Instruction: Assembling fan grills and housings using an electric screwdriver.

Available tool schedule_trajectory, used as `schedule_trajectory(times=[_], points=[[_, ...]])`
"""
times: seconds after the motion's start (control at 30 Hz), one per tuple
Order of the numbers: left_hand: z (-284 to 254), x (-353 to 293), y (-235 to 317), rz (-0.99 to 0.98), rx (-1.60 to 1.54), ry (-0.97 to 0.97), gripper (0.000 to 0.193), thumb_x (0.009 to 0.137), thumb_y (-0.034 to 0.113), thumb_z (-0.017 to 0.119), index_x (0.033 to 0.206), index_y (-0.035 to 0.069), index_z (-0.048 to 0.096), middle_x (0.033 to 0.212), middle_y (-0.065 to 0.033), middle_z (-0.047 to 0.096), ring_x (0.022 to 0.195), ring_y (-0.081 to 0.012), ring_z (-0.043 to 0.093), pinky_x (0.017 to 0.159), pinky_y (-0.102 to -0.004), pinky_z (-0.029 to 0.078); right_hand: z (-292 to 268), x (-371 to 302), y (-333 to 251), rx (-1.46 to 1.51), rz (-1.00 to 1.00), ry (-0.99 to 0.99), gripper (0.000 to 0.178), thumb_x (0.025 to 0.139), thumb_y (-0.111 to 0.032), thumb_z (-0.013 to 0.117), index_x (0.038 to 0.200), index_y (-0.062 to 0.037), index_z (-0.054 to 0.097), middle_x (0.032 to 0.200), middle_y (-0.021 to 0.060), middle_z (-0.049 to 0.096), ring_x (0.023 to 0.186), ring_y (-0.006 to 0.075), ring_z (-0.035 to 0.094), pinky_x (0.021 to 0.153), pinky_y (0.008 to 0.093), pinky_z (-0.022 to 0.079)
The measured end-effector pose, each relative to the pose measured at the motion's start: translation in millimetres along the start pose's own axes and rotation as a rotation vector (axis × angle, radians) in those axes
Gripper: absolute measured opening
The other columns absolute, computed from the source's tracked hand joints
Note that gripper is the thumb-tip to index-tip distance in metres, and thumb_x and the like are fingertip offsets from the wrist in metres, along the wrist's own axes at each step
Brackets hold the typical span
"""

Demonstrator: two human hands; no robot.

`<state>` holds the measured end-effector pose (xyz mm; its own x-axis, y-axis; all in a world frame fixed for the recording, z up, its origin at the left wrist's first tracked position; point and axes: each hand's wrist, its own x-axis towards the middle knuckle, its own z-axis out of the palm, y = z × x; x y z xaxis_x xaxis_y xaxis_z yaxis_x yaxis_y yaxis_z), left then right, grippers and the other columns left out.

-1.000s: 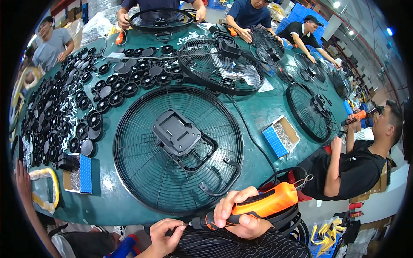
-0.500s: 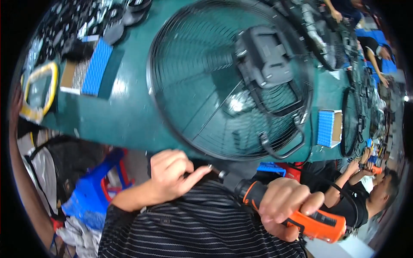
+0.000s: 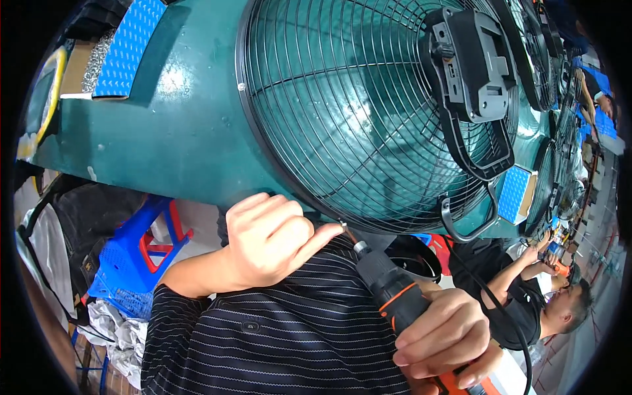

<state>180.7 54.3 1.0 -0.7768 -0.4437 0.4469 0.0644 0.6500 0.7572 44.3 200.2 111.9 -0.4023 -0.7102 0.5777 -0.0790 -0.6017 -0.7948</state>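
Observation:
My right hand is wrapped round an orange and black electric screwdriver, whose bit points up and to the left. A tiny silvery piece, apparently a screw, sits at the bit's tip. My left hand has its fingers curled in, and its thumb reaches out to that tip. Whatever lies inside the curled fingers is hidden. Just beyond both hands, a large round black fan lies on the green table, its wire grille facing up. A dark motor housing and a looped handle are on it.
A blue box of many small metal pieces stands at the far left. Another blue box is right of the fan. A blue and red stool stands below the table at left. At the right sits a co-worker in black.
The view has shifted, so the fan appears larger and further up and right. The screwdriver is tilted more steeply, and my left thumb stays at its bit tip.

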Motion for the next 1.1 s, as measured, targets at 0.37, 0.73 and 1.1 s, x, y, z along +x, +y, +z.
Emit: schedule_trajectory(times=[0.37,0.73,1.1], points=[[-3,-1,-9,-0.039,-0.055,-0.04,0.046,0.063,0.019,0.091,0.064,0.012,0.046,0.053,0.0003,0.039,0.042,-0.0168,0.036,0.041,-0.0308,0.026,6,11,10,-0.033,0.042,0.072,0.042,0.089,-0.016,0.072,0.121,-0.0028,0.049,0.083,0.0104,0.06,0.061,0.0189,0.063,0.051,0.0279,0.056],[-6,1,-13,-0.067,-0.096,-0.031,0.047,0.064,0.019,0.09,0.062,0.013,0.044,0.053,0.0015,0.037,0.042,-0.0166,0.037,0.041,-0.0303,0.026,19,26,18,-0.087,0.087,0.034,0.041,0.088,-0.014,0.071,0.121,-0.0037,0.049,0.083,0.011,0.059,0.061,0.02,0.062,0.051,0.0281,0.055],[-7,2,-16,-0.084,-0.094,-0.019,0.049,0.059,0.018,0.089,0.058,0.013,0.04,0.052,0.0016,0.036,0.042,-0.0157,0.039,0.041,-0.0303,0.026,29,35,23,-0.183,0.168,0.002,0.042,0.088,-0.007,0.069,0.123,-0.0035,0.047,0.083,0.0112,0.058,0.06,0.02,0.061,0.049,0.0291,0.054]])
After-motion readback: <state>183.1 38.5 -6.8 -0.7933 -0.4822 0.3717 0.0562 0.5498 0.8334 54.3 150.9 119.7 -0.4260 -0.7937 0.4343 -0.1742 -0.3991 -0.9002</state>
